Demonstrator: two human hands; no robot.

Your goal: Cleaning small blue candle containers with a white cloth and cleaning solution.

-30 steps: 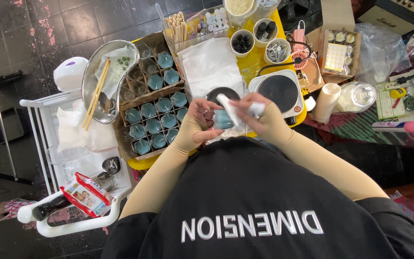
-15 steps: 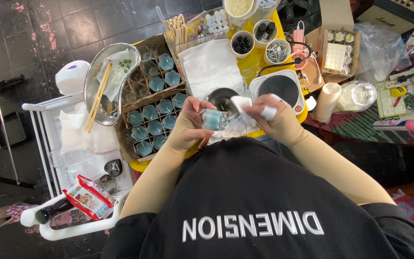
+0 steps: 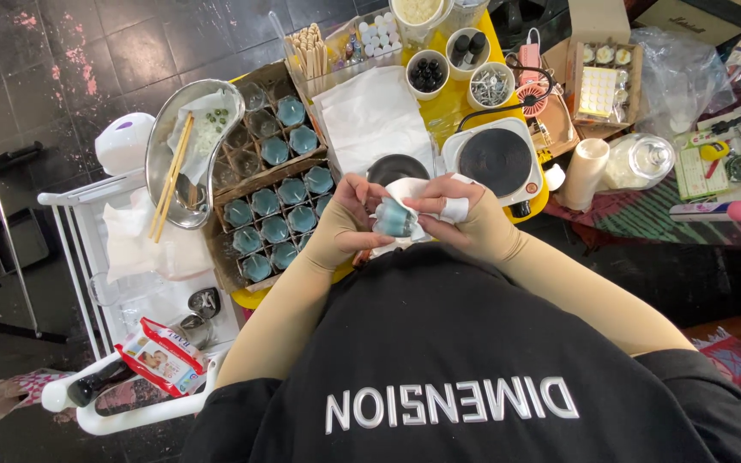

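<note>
My left hand (image 3: 346, 219) grips a small glass candle jar filled with teal wax (image 3: 393, 219) just above my chest. A crumpled white tissue (image 3: 408, 190) is pressed against the jar by my right hand (image 3: 460, 216); it wraps round the jar's top and far side. White tape is wound round one finger of the right hand. Both hands meet over the near edge of the yellow table (image 3: 448, 107). To their left, a cardboard tray (image 3: 220, 257) holds several more teal-filled jars (image 3: 274, 228).
A round black hot plate (image 3: 495, 161) and a dark pot (image 3: 396, 167) sit just beyond the hands. White paper (image 3: 375, 116), cups of small parts (image 3: 429, 75), wooden sticks (image 3: 310, 47), a metal bowl with chopsticks (image 3: 183, 154), a white cart (image 3: 130, 283) and a clear lidded jar (image 3: 641, 161) surround them.
The hands have drawn the jar nearer to my body and slightly lower. The white tissue, held out to one side before, now lies bunched against the jar.
</note>
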